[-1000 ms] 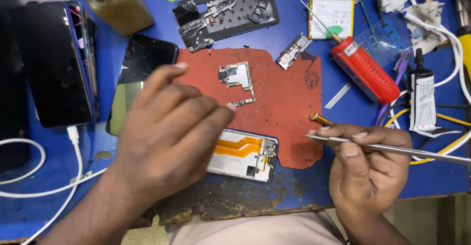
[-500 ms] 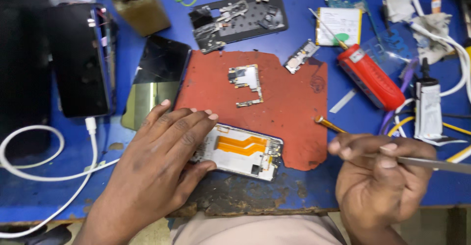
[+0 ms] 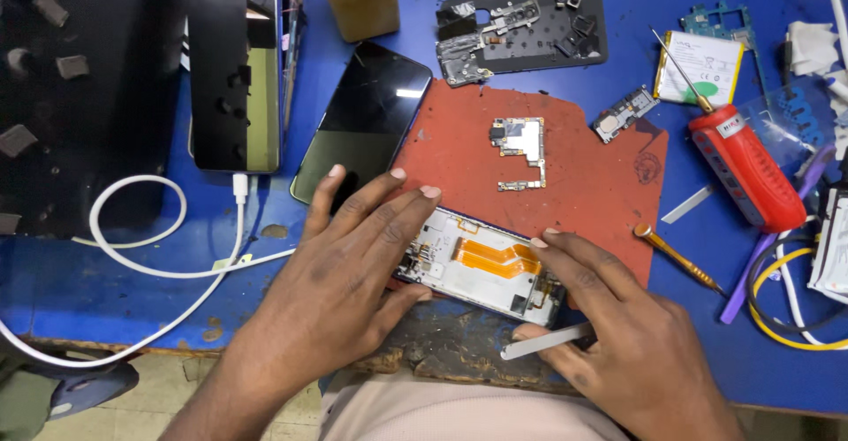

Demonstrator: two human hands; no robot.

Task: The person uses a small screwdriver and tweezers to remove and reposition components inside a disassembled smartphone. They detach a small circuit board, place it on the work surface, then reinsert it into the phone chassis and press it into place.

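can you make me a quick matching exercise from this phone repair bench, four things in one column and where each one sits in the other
Things:
1. opened phone frame
2. small circuit board
3. red-handled screwdriver
4. white cable

Places:
A. alone on the middle of the red mat
B. looped on the blue table, left of the left hand
C. between both hands, right hand at its right end
D. on the blue table, right of the red mat

Pairs: 1-C, 2-A, 3-D, 4-B
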